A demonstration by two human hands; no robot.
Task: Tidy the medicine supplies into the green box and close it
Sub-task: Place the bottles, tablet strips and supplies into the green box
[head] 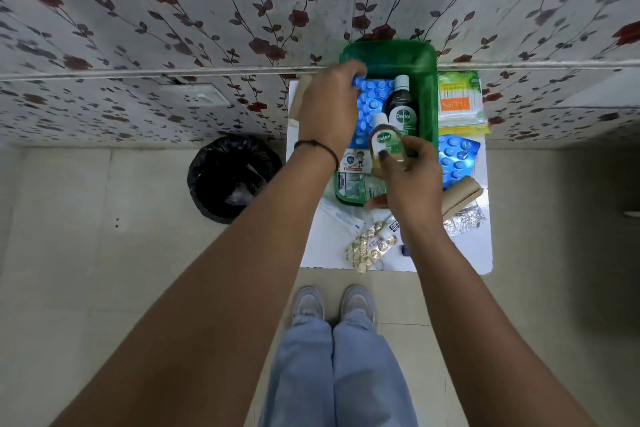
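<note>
The green box (427, 87) sits open on the white worktop (464, 250). The left hand (329, 107) has its fingers closed on a blue blister pack (372, 104) inside it, beside a dark Dettol bottle (401, 107). The right hand (412, 177) grips a small Dettol bottle (384, 140) over the box. Cotton buds (459, 97) and gold tablets (369, 248) lie outside.

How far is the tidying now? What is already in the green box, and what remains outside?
Partly done. Inside the green box already lie a dark Dettol bottle and a blue blister sheet, which the left hand is touching. The right hand holds a small Dettol bottle over the box. Still outside: the cotton bud pack, another blue blister pack, gold pill strips and a silver strip. The box is open.
</note>
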